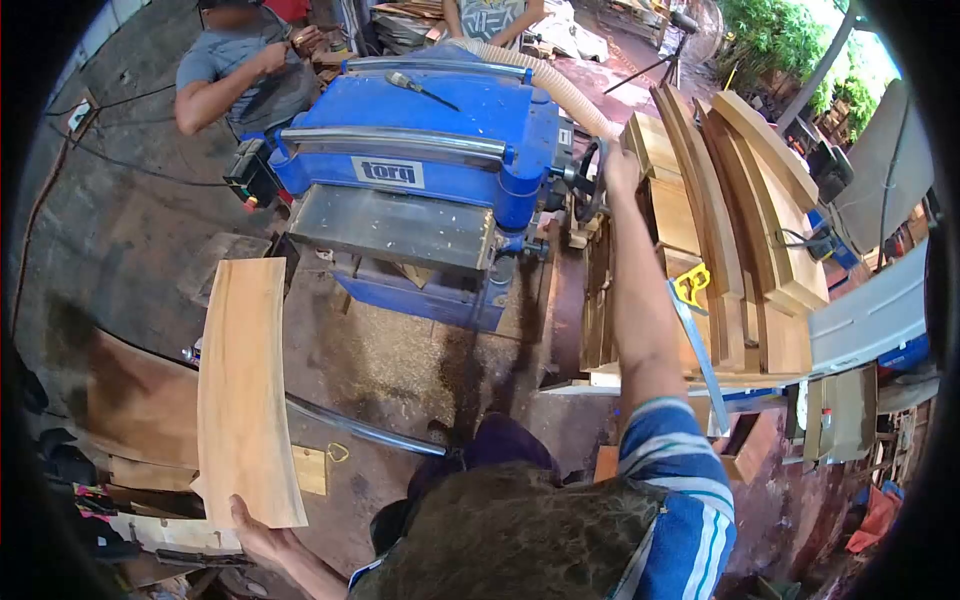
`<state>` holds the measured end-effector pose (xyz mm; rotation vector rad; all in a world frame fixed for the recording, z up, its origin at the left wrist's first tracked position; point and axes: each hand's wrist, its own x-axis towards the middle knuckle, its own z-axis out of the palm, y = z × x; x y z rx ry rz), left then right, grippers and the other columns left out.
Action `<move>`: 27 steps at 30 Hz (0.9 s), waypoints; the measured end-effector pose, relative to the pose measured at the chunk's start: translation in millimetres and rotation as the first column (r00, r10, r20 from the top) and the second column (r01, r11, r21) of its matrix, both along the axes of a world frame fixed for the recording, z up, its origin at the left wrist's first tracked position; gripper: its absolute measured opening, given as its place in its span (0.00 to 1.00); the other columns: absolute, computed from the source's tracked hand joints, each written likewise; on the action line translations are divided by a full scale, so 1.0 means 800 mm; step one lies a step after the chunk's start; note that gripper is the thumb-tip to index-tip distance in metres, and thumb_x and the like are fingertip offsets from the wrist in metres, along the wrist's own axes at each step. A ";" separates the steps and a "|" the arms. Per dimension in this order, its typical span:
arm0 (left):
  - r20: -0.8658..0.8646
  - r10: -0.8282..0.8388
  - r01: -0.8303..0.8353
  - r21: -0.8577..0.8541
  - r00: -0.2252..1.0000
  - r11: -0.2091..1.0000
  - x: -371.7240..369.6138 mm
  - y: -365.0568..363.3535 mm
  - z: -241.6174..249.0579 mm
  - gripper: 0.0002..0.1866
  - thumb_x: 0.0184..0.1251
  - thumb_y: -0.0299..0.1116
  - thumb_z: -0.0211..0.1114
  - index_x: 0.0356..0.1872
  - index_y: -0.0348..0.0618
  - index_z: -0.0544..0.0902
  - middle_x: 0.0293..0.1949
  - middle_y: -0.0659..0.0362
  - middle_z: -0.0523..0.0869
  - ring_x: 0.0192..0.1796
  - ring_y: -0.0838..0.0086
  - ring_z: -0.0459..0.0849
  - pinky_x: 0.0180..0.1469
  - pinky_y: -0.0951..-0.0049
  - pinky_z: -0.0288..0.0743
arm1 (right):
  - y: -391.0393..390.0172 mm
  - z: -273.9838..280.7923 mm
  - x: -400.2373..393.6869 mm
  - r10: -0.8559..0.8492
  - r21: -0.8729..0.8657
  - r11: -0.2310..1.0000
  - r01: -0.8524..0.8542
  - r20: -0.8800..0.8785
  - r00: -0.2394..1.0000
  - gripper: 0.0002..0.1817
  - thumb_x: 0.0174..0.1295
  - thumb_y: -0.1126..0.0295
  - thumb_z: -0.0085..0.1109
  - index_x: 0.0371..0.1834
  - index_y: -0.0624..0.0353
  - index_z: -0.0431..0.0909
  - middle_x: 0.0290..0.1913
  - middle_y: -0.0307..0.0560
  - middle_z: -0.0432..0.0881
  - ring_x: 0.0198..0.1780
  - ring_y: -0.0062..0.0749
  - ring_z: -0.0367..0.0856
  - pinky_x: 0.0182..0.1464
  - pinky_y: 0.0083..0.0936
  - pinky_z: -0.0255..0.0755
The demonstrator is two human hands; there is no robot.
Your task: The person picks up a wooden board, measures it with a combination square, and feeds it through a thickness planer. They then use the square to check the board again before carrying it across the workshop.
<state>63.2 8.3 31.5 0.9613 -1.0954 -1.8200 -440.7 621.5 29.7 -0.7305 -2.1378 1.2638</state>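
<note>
My left hand (pixel 262 535) grips the lower end of a long, pale wooden board (pixel 248 390), which stands out upward at the left. The thumb lies on the board's face and the other fingers are hidden behind it. My right arm reaches forward to the right side of the blue planer (pixel 410 130). There my right hand (pixel 620 168) is closed at the dark handwheel (pixel 592 182). The planer's metal table (pixel 385 228) lies between my hands, with wood chips on it. A screwdriver (pixel 420 90) rests on top of the machine.
Stacked boards (pixel 715 220) and a saw with a yellow handle (pixel 692 285) are at the right. A metal tube (pixel 365 425) crosses the lower left. One person (pixel 235 75) stands behind the planer at the left, another (pixel 490 18) behind it. Sawdust covers the floor below.
</note>
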 end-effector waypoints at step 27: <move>0.190 0.187 -0.166 -0.118 0.964 0.979 -0.009 -0.031 0.059 0.34 0.67 0.44 0.66 0.70 0.36 0.67 0.62 0.45 0.77 0.59 0.54 0.79 0.59 0.54 0.76 | 0.002 0.063 -0.070 -0.008 0.462 0.802 -0.380 0.644 0.765 0.22 0.64 0.57 0.51 0.52 0.60 0.84 0.55 0.61 0.84 0.59 0.51 0.82 0.60 0.43 0.75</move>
